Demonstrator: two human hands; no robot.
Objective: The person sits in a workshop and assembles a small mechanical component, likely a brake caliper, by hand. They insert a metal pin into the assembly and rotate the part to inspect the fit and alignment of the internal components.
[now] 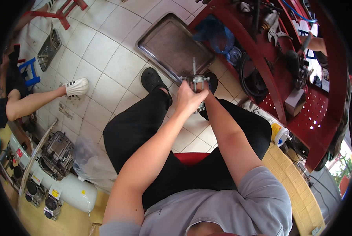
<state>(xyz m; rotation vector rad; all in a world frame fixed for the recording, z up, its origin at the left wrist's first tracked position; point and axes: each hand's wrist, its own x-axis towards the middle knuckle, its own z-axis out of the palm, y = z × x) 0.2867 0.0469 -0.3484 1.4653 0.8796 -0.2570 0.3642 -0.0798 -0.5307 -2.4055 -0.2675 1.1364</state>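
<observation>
Head view: both hands on a small metal part, held over the knees.
Left hand wraps the metal part from the near side, fingers closed on it; right hand is mostly hidden behind, grip unclear. A thin rod sticks up from the part toward the metal tray on the floor.

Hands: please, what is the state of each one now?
Left hand: closed around the small metal part.
Right hand: mostly hidden behind the left; touches the same part, grip cannot be told.
</observation>
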